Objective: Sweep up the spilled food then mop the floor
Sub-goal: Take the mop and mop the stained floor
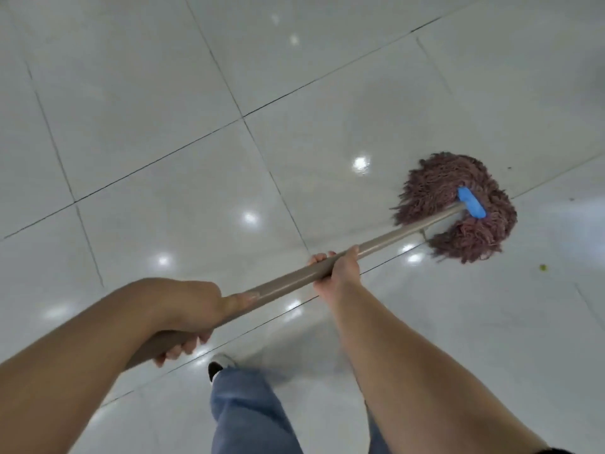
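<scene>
Glossy white tiles under a mop pushed with both hands.

Reddish-brown strings of the mop head (458,208) lie spread on the floor (147,126) at the right, a blue clamp (470,202) joining them to the beige handle (294,278), which slants from the near left up to the far right. The left hand (193,309) is wrapped round the near end of the handle, fingers curled beneath it and thumb laid along the top. The right hand (337,268) clasps the handle farther along, closer to the mop head, fingers closed over it. A small yellowish-green crumb (543,267) lies on the tile just right of the mop head, apart from the strings, and two darker specks (509,167) sit farther off. Near the bottom, a jeans leg (248,417) and a shoe (218,363) show between the forearms.
</scene>
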The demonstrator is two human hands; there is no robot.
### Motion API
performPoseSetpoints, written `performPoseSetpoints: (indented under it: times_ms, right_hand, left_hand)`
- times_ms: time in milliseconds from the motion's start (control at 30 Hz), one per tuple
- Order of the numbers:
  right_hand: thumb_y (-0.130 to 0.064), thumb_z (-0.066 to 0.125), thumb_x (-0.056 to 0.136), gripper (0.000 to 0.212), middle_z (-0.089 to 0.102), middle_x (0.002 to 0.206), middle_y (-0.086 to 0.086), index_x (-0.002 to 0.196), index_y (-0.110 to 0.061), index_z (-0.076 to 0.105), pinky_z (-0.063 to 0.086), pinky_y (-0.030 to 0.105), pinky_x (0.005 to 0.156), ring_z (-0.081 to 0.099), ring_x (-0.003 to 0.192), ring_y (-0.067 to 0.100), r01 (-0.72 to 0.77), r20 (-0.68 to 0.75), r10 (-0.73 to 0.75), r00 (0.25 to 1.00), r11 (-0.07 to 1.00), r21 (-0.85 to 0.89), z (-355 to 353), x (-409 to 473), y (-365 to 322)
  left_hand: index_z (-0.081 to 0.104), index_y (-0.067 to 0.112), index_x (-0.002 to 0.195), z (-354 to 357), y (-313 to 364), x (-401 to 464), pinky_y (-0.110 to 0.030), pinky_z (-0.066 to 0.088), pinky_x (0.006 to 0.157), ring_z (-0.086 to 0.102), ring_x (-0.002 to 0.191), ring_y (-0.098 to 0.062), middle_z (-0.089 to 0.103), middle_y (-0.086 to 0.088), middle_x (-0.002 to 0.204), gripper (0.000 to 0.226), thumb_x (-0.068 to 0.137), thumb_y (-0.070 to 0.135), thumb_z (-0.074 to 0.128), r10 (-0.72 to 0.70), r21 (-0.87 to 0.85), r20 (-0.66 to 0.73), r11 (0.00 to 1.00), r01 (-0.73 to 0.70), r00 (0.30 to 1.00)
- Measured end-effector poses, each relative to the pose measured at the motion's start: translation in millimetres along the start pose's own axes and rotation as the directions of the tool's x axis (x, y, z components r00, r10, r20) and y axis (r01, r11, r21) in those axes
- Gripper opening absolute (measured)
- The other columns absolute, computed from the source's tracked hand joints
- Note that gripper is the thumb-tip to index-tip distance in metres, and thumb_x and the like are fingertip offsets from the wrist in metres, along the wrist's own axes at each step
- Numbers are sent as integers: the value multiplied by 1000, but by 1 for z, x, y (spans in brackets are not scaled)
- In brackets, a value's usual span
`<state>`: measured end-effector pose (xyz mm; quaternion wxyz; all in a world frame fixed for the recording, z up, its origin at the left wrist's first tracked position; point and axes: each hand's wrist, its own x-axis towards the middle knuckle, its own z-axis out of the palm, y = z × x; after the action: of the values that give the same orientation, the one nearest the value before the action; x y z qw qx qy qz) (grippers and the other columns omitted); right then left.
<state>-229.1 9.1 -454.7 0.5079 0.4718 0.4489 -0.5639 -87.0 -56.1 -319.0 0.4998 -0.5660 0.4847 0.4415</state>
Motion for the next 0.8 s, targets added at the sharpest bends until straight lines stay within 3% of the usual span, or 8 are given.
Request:
performPoseSetpoints:
  times_ms: [67, 133, 267, 400, 467, 567, 700, 800]
  right_hand:
    - [-47, 46, 94, 42, 46, 48, 8, 79, -9, 40, 44, 18, 39, 44, 35, 16, 71, -43, -70, 997, 997, 10, -13, 17, -89]
    - [-40, 47, 96, 31, 47, 67, 10, 87, -10, 41, 46, 18, 38, 45, 48, 18, 152, -96, -152, 984, 988, -6, -29, 29, -169]
    - [-26, 48, 97, 17, 47, 73, 10, 103, -11, 44, 48, 17, 39, 46, 56, 17, 281, -180, -298, 937, 953, -114, -59, 35, -284]
    - [-17, 46, 97, 9, 46, 77, 10, 95, -9, 47, 47, 15, 40, 47, 57, 17, 344, -217, -371, 903, 926, -154, -90, 30, -351]
    - [-17, 47, 96, 16, 45, 79, 9, 83, -9, 45, 47, 16, 39, 46, 58, 18, 316, -217, -346, 913, 935, -163, -103, 30, -356]
    - [-20, 46, 98, 17, 42, 81, 7, 84, -11, 45, 44, 20, 42, 43, 63, 17, 280, -167, -309, 936, 943, -181, -110, 33, -322]
    - [-24, 40, 99, 22, 40, 74, 6, 80, -14, 41, 43, 15, 38, 42, 57, 16, 200, -155, -240, 958, 950, -239, -107, 22, -233]
    - [-31, 41, 99, 19, 44, 70, 4, 90, -15, 45, 41, 14, 35, 43, 50, 14, 184, -189, -236, 953, 949, -257, -107, 6, -138]
  left_hand:
    - [61, 2, 85, 15, 62, 14, -31, 54, 57, 57, 49, -23, 61, -11, 64, 78, 80, 76, 38, 27, 63, 16, 998, -27, 1000]
    - [52, 7, 71, 43, 150, 15, -19, 41, 43, 43, 35, -16, 50, -5, 50, 69, 83, 73, 36, 105, 66, 7, 992, -105, 994]
    - [44, 7, 70, 99, 293, 33, -21, 36, 47, 39, 40, -17, 48, -9, 53, 61, 90, 63, 34, 231, -21, 16, 973, -230, 973]
    - [42, 5, 72, 141, 361, 28, -20, 44, 36, 38, 18, -14, 45, -4, 27, 63, 88, 65, 32, 224, -62, 135, 974, -217, 965]
    - [43, 6, 71, 152, 357, 26, -21, 43, 34, 36, 16, -13, 42, -3, 25, 62, 87, 65, 33, 211, -68, 153, 977, -203, 965]
    - [45, 7, 68, 150, 316, 29, -15, 40, 37, 36, 19, -14, 43, -1, 27, 66, 84, 70, 37, 196, -62, 133, 980, -189, 972]
    - [45, 8, 59, 137, 221, 31, -14, 35, 42, 36, 25, -14, 43, -3, 34, 70, 80, 74, 39, 182, -56, 57, 982, -179, 982]
    - [46, 11, 61, 133, 127, 30, -14, 38, 41, 37, 26, -15, 44, 0, 34, 70, 74, 79, 40, 148, -39, 71, 989, -145, 986]
